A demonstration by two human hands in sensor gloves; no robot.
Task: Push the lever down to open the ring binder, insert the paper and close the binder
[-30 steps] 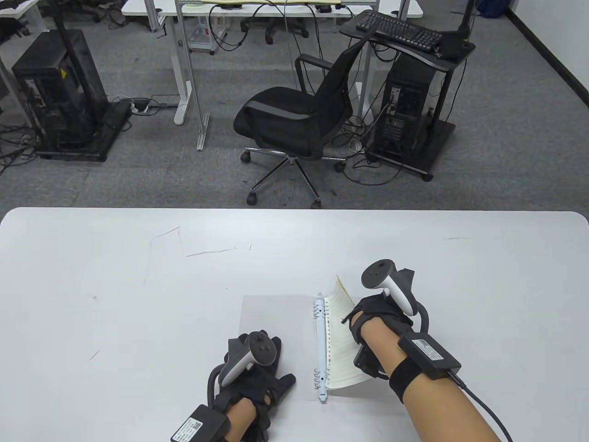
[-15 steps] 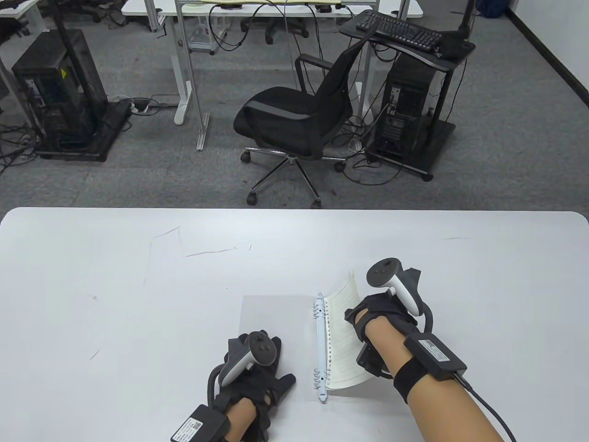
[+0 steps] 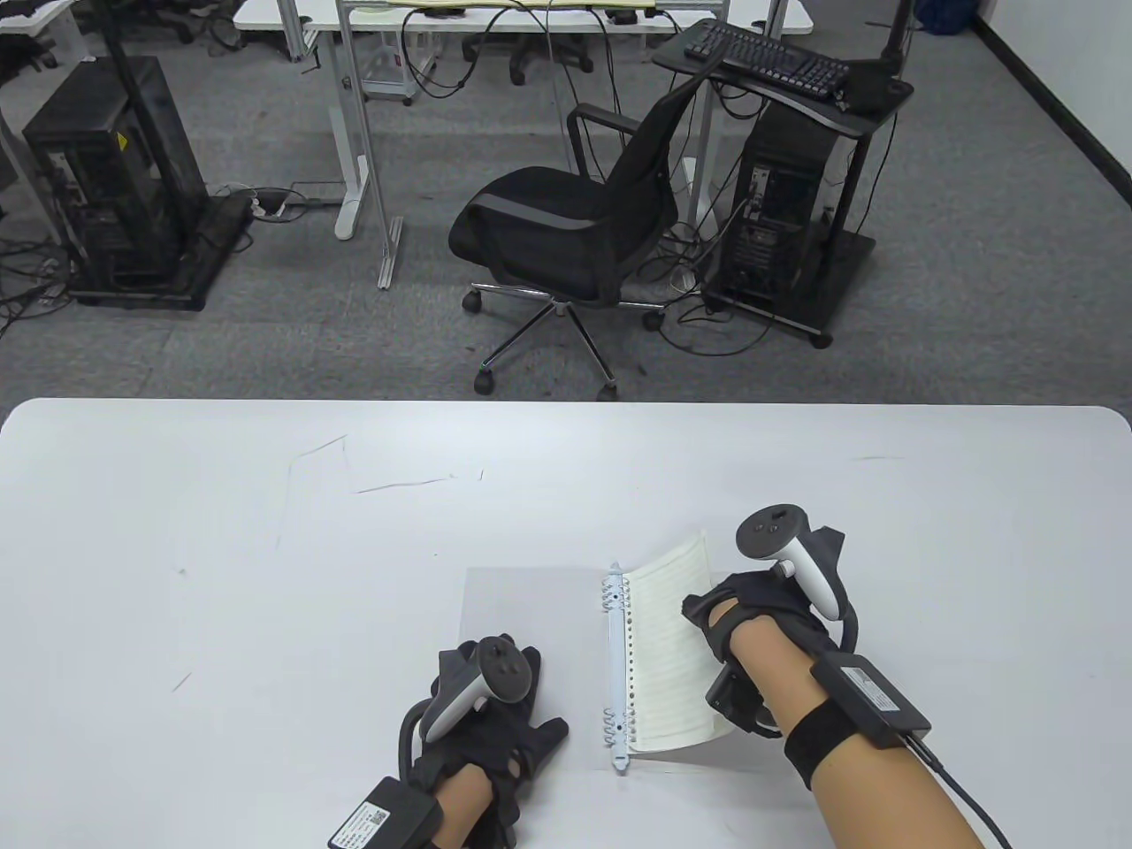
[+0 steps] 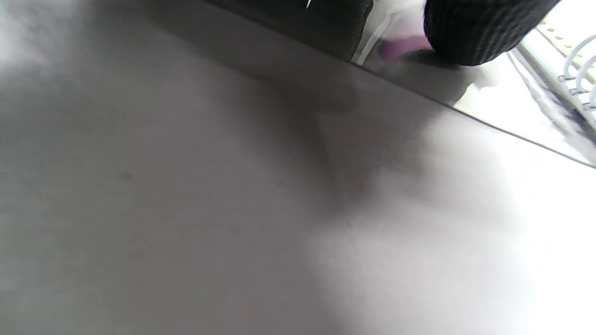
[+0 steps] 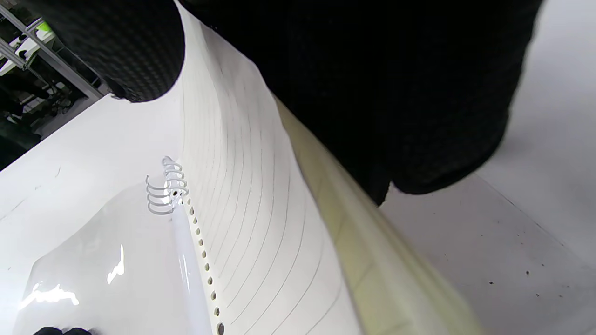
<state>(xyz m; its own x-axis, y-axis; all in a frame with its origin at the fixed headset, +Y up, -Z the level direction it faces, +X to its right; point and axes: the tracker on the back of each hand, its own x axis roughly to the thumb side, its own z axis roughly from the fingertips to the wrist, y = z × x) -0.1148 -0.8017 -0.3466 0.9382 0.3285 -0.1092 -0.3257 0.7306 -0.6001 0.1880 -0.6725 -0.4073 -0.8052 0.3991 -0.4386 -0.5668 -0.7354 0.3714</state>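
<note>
Lying open and flat near the front of the table: a binder [image 3: 531,619] with clear, glossy covers and a white spine strip [image 3: 616,672] running front to back, small clusters of white rings [image 5: 164,191] at each end. Resting on its right half, a stack of lined, cream-edged paper [image 3: 669,646] with a row of punched holes [image 5: 205,260] right against the spine. Far right corner of that stack curled up off the cover.

Left grip [image 3: 495,707] flat; right grip [image 3: 761,610] curled, pinching.
</note>
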